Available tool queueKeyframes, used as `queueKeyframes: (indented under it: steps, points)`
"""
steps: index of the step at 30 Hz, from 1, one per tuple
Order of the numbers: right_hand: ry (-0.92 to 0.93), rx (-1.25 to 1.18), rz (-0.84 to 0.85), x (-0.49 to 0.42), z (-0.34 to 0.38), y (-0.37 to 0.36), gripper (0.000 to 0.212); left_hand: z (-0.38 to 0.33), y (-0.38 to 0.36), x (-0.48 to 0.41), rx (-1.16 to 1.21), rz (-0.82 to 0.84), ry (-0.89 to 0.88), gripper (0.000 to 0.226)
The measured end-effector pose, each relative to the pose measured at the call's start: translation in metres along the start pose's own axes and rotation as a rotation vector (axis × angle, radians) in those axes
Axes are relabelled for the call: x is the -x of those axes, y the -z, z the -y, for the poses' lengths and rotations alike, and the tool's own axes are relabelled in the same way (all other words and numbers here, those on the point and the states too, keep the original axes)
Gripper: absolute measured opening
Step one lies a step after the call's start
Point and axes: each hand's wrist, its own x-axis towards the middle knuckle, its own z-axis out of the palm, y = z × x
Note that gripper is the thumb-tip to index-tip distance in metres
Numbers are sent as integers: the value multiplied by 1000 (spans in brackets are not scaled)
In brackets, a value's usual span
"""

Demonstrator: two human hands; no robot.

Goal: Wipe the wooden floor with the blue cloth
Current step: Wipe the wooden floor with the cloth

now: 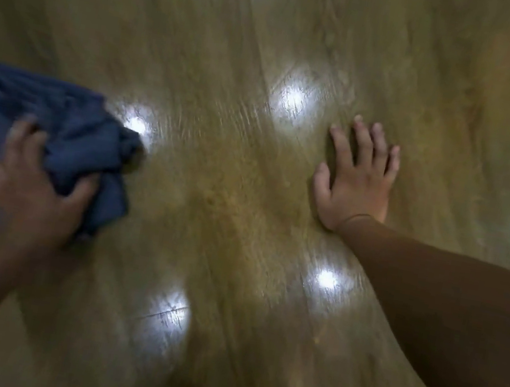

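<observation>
Wooden floor (244, 208): glossy, boards running diagonally; wiping judged under way, wiped share not discernible.
Blue cloth (65, 128): bunched, at the floor's left side; long axis roughly upper-left to lower-right, no clear pointing end.
Left hand (25, 185): grip clenched on cloth.
Right hand (355, 179): grip released, flat on boards.
</observation>
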Motion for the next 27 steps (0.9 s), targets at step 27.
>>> queueKeyframes:
  steps: [27]
  points:
    - [-183, -173, 53, -6, -10, 15, 69, 0, 24, -80, -89, -229, 53, 64]
